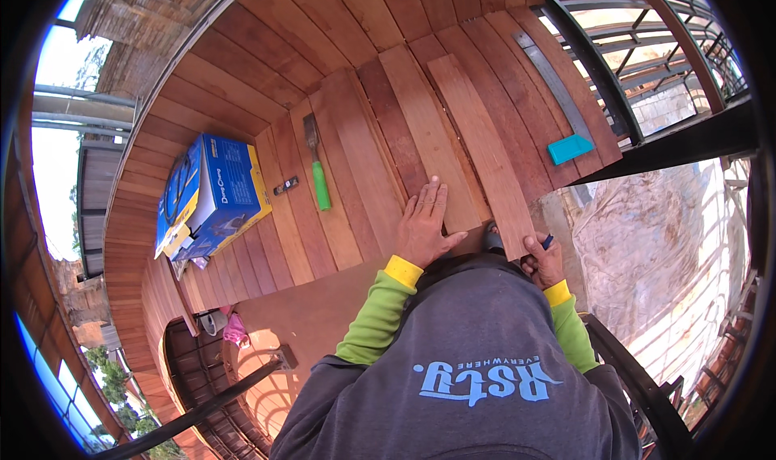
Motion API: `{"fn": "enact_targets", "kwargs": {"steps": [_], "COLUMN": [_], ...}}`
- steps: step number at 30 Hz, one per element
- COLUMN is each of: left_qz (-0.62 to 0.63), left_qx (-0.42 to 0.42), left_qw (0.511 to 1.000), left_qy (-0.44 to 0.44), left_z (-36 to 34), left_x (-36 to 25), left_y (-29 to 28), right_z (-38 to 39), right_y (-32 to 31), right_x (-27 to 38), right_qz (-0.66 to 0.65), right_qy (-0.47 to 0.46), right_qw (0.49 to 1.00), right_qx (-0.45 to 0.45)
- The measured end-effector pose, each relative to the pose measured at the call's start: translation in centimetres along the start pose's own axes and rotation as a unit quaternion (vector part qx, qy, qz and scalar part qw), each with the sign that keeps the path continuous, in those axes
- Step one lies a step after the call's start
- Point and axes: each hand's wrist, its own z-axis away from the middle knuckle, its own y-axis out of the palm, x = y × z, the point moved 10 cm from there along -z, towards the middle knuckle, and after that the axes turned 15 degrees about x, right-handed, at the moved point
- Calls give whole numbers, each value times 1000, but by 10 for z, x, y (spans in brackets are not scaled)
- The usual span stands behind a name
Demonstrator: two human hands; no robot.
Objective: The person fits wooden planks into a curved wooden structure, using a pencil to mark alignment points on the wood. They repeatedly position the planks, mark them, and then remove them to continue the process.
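My left hand (427, 224) lies with fingers stretched over the near end of a light brown wooden board (420, 128). To its right, a loose reddish wooden plank (478, 141) rests at a slight slant on top of the other boards, its near end reaching past their edge. My right hand (545, 259) grips that near end, and a dark blue pen-like stick (548, 241) pokes up between its fingers. Farther right lie a try square's steel blade (554, 84) and its teal handle (571, 149). A chisel with a green handle (321, 187) is left of my left hand.
A blue and yellow cardboard box (222, 189) with a black cord stands on the curved wooden decking at left. Near it lies a small black tool piece (285, 186). Dark metal beams (594, 64) border the right side. A pink cloth (235, 331) is below the deck edge.
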Motion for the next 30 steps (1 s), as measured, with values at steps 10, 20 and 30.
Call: {"fn": "enact_targets", "kwargs": {"steps": [10, 20, 30], "left_qz": [-3, -12, -4], "left_qx": [-11, -12, 6], "left_qw": [1000, 1000, 1000], "left_qy": [13, 14, 6], "left_z": [0, 0, -2], "left_x": [-4, -5, -4], "left_y": [-5, -3, -3], "right_z": [-3, -4, 5], "right_y": [2, 7, 40], "right_x": [1, 3, 27], "right_qz": [-1, -5, -7], "right_qy": [-2, -11, -26], "right_qw": [1000, 1000, 998], "right_qx": [2, 15, 48]}}
